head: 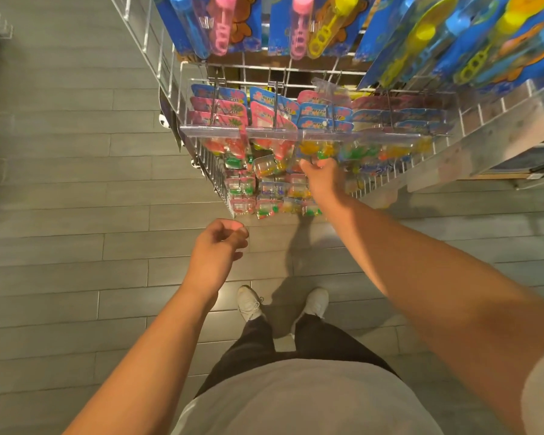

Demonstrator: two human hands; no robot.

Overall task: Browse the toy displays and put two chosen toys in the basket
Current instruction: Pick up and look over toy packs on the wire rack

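A wire display rack [167, 73] holds rows of small blister-packed toys [264, 114] on pegs, with pink and blue header cards and coloured figures in clear bubbles. My right hand [322, 180] reaches into the middle row, its fingers closing on a pack with yellow and green pieces [318, 152]. My left hand [219, 249] hovers lower, in front of the rack's bottom packs, fingers curled loosely and holding nothing. No basket is in view.
Large bubble-wand packs [305, 26] in blue cards hang on the top row, more of these packs [471, 42] at the right. A clear plastic rail [296, 133] crosses the pegs. Grey plank floor [60, 183] lies to the left. My white shoes [250, 304] stand just before the rack.
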